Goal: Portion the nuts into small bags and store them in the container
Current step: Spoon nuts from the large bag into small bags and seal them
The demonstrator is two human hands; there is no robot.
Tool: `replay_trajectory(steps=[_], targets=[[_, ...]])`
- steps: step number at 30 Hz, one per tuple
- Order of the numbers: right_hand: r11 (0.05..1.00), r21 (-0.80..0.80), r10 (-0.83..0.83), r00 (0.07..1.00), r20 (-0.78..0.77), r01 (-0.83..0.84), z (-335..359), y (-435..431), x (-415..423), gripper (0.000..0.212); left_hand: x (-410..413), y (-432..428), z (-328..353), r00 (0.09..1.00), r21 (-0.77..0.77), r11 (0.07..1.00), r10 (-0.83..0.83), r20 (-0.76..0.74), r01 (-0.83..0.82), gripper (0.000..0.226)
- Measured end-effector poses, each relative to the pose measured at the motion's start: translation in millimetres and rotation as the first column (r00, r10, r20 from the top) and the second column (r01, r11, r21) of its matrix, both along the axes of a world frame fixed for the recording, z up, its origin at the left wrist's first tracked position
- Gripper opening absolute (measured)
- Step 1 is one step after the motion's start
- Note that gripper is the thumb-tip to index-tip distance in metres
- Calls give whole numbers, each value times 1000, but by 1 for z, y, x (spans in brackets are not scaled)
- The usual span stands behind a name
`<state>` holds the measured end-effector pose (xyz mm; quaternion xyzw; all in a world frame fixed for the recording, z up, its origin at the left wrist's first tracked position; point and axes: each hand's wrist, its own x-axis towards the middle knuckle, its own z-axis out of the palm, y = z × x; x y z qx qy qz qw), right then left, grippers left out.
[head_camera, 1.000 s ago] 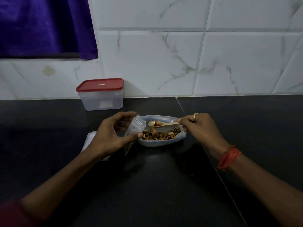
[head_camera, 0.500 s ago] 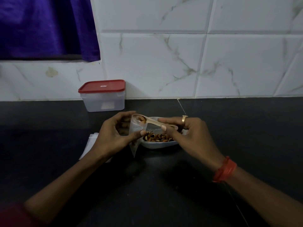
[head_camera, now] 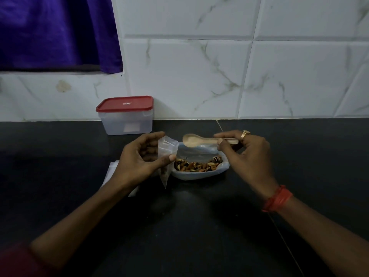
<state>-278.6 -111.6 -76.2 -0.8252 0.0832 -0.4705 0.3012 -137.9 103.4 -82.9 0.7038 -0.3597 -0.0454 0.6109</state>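
The dark, smooth surface (head_camera: 199,226) runs back to a tiled wall, where the red-lidded translucent container (head_camera: 125,120) stands. The left hand (head_camera: 143,156) pinches a clear small bag (head_camera: 166,154) upright, its contents hard to make out. The right hand (head_camera: 245,154) grips a pale wooden spoon (head_camera: 192,140), held level above mixed nuts (head_camera: 197,165) lying in a crinkled plastic bag (head_camera: 201,175).

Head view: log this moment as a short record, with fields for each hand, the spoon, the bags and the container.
left hand: holds the small bag upright beside the nut bag
right hand: fingers pinch the wooden spoon by its handle
wooden spoon: bowl empty, roughly level above the nut bag
nut bag: open on the counter, nuts inside
container: red lid on, standing against the wall
spare bags: flat pile under the left hand
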Motion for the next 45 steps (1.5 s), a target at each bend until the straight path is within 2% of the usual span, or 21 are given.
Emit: replay_trajectory(steps=[2, 7, 10, 12, 14, 16, 20, 26, 28, 32, 37, 42, 45], targets=[[992, -104, -84, 991, -101, 73, -4, -5, 1, 18, 0, 0, 0, 1000, -28, 1000, -6, -19, 5, 75], [958, -285, -122, 918, -377, 10, -15, -8, 4, 18, 0, 0, -1, 1000, -21, 1000, -17, -2, 17, 74], [901, -433, -186, 913, -364, 11, -17, -8, 5, 34, -2, -1, -2, 998, 13, 1000, -8, 62, 7, 74], [887, -461, -162, 939, -302, 5, -14, -4, 6, 44, -2, -2, -4, 993, 32, 999, 6, 119, -10, 73], [917, -387, -9, 967, -253, -93, -9, 6, 6, 44, -3, -2, -5, 983, 53, 999, -6, 182, -3, 73], [927, -261, 201, 945, -257, -269, -5, 19, 6, 42, -5, -3, -7, 968, 65, 998, -27, 251, 11, 73], [885, -142, 398, 878, -267, -444, -5, 35, 6, 30, -12, -7, -8, 943, 52, 999, -21, 332, 4, 71], [914, -23, 388, 888, -248, -406, -7, 29, 5, 11, -15, -8, -10, 932, 35, 998, -63, 356, 54, 69], [921, -18, 376, 901, -216, -388, -5, 26, 5, 5, -13, -6, -7, 950, 36, 994, -109, 294, 103, 69], [914, 12, 402, 903, -149, -405, -1, 16, 3, 4, -10, -3, -3, 988, -99, 984, -144, 56, 149, 59], [893, 77, 444, 843, -302, -443, -4, 4, 2, 4, -12, -4, -3, 988, -80, 985, -152, 27, 154, 55], [865, 131, 502, 847, -174, -485, -3, 10, 0, 9, -18, -3, 1, 982, -80, 979, -185, 29, 186, 58], [858, 87, 512, 855, -83, -506, -2, 17, 1, 11, -28, -4, 5, 967, 0, 967, -253, 5, 253, 66]])
